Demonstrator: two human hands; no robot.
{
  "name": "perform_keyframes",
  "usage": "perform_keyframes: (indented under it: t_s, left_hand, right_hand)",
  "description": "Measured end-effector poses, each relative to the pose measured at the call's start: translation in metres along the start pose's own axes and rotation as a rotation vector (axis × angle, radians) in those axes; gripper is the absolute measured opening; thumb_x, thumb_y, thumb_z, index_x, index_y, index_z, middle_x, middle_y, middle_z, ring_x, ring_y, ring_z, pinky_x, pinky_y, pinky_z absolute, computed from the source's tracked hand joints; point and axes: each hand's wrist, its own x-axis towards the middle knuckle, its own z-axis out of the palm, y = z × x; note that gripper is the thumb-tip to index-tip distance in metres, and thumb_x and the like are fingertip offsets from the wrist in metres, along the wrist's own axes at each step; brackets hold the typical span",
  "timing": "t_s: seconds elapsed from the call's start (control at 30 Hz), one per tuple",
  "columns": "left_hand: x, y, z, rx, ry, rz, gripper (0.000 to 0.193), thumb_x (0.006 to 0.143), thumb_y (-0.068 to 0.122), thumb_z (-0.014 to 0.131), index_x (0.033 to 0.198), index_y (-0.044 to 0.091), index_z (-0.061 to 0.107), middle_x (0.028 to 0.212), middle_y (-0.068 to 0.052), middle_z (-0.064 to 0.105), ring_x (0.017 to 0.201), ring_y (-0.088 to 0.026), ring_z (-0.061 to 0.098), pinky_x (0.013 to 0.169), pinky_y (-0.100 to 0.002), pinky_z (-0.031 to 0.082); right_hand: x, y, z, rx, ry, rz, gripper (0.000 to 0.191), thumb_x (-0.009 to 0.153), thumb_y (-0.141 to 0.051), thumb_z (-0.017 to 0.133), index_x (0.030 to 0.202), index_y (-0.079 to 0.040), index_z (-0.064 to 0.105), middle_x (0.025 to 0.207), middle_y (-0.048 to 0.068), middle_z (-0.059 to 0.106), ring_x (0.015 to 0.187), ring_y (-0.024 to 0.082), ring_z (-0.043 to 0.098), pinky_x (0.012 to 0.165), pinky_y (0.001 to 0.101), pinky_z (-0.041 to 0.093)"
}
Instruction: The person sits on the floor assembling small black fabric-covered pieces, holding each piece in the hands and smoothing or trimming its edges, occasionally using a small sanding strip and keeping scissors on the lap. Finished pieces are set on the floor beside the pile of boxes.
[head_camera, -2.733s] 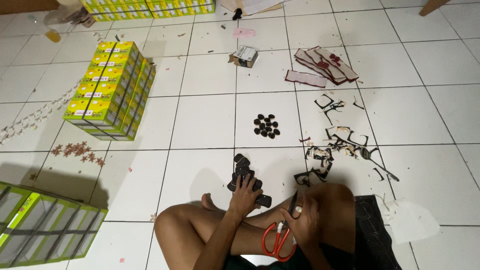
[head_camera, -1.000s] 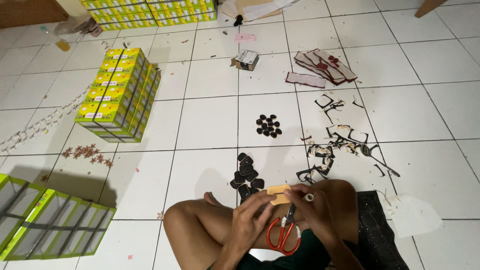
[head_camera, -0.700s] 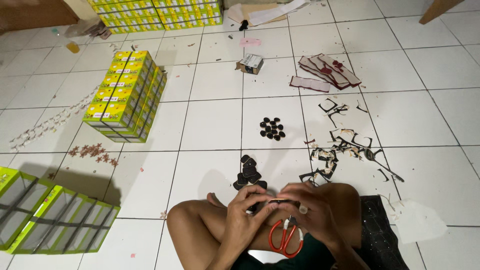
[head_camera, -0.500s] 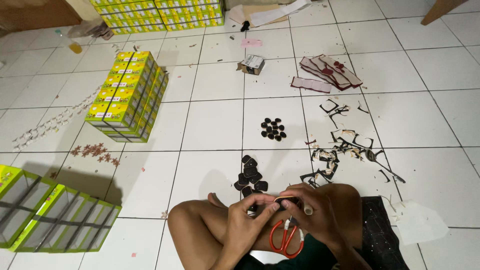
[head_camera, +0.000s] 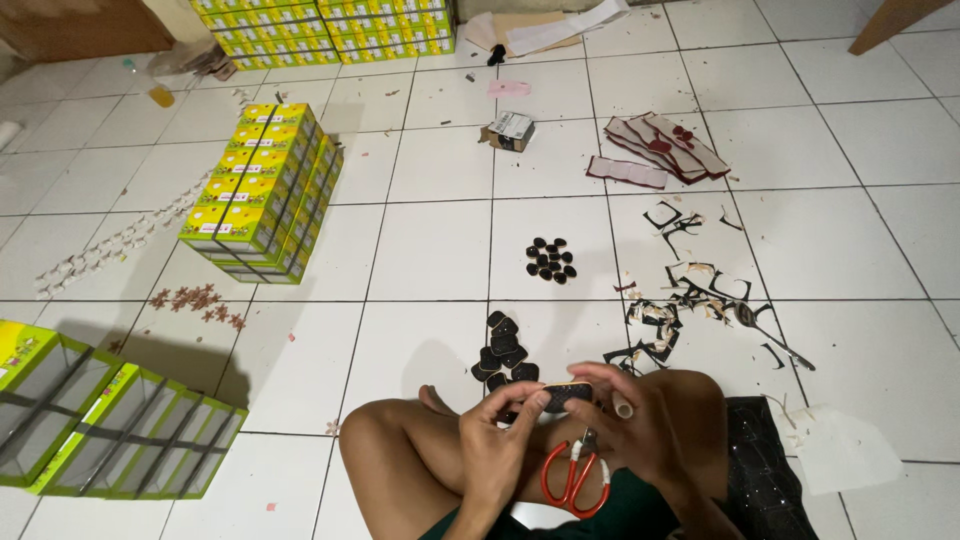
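I sit cross-legged on a white tiled floor. My left hand (head_camera: 505, 445) and my right hand (head_camera: 625, 425) meet over my knee and together pinch a small dark flat piece (head_camera: 567, 393). Red-handled scissors (head_camera: 575, 478) hang from the fingers of my right hand, blades pointing up. A pile of similar dark pieces (head_camera: 502, 355) lies on the floor just beyond my knee. A second cluster of small dark pieces (head_camera: 551, 260) lies one tile farther away.
Black offcut scraps (head_camera: 680, 300) litter the floor at right, with a spoon (head_camera: 765, 330) among them. A stack of yellow-green boxes (head_camera: 265, 190) stands at left, open green trays (head_camera: 90, 420) at near left, more boxes (head_camera: 330, 25) at the back. Maroon-edged sheets (head_camera: 660, 145) lie far right.
My left hand left the pile of dark pieces on the floor and came back to my knee. Both hands now hold one dark piece together. The camera shifted slightly.
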Motion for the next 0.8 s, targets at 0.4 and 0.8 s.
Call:
perform_keyframes:
  t_s: [0.4, 0.8]
  left_hand:
    - [0.004, -0.004, -0.010, 0.128, -0.062, 0.245, 0.020, 0.086, 0.006, 0.081, 0.105, 0.001, 0.080, 0.088, -0.009, 0.080, 0.079, -0.013, 0.073, 0.073, -0.023, 0.058]
    - [-0.001, -0.029, 0.003, -0.369, -0.006, 0.040, 0.014, 0.083, -0.009, 0.077, 0.096, -0.008, 0.074, 0.106, -0.015, 0.077, 0.096, -0.018, 0.076, 0.089, -0.029, 0.063]
  right_hand:
    - [-0.002, 0.015, -0.001, -0.031, 0.047, 0.093, 0.022, 0.082, -0.003, 0.077, 0.104, -0.002, 0.078, 0.086, 0.005, 0.081, 0.072, 0.006, 0.069, 0.062, 0.0229, 0.053]
    - [-0.009, 0.019, 0.011, 0.010, 0.192, -0.037, 0.015, 0.087, -0.006, 0.076, 0.102, 0.000, 0.078, 0.096, 0.008, 0.081, 0.076, 0.009, 0.069, 0.071, 0.0230, 0.055]
